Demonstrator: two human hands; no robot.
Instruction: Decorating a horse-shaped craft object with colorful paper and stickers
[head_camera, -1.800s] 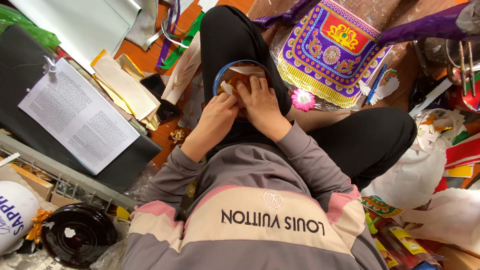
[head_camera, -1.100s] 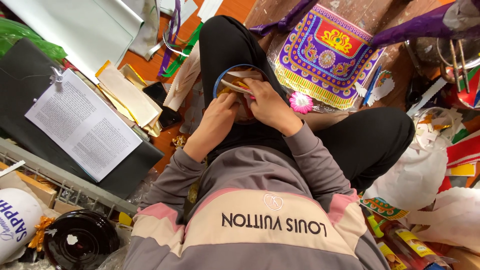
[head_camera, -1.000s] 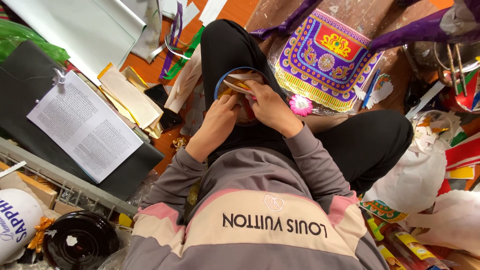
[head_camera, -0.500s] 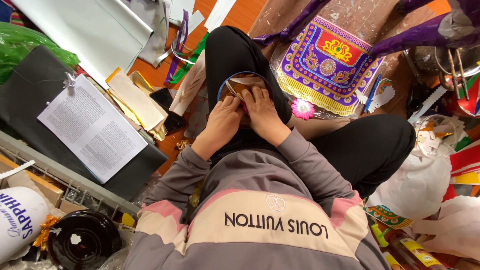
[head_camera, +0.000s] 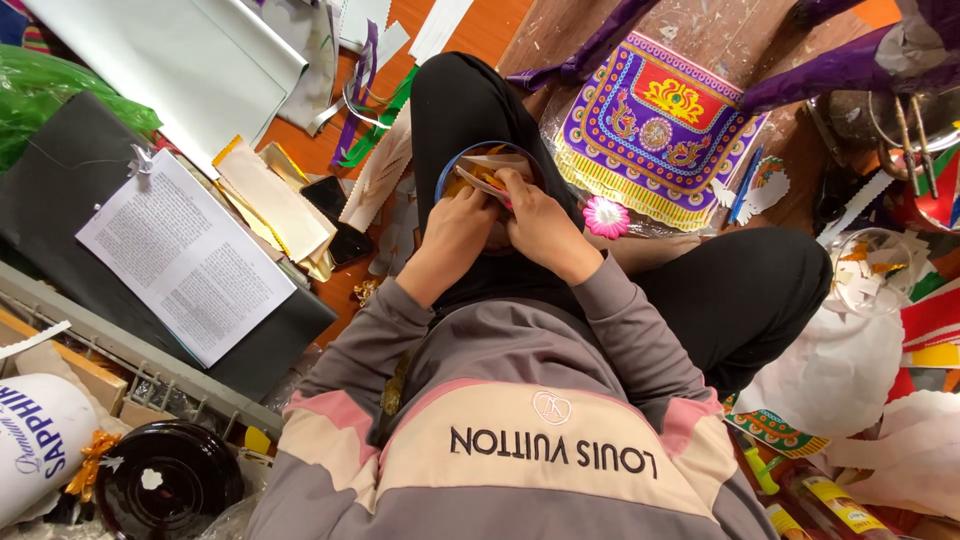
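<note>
While you sit cross-legged | left hand (head_camera: 458, 225) steadies blue-rimmed ring (head_camera: 452, 165) | right hand (head_camera: 535, 215) pinches pale paper strip (head_camera: 490, 180) on it

The left hand (head_camera: 455, 235) and right hand (head_camera: 535, 225) are covering most of the blue-rimmed bowl (head_camera: 452, 165) on the knee, so the fingers are disappearing among paper pieces too small to make out. The white container (head_camera: 35, 445) is running off the left edge, and the bottles (head_camera: 815, 495) are being cut by the bottom edge.
</note>
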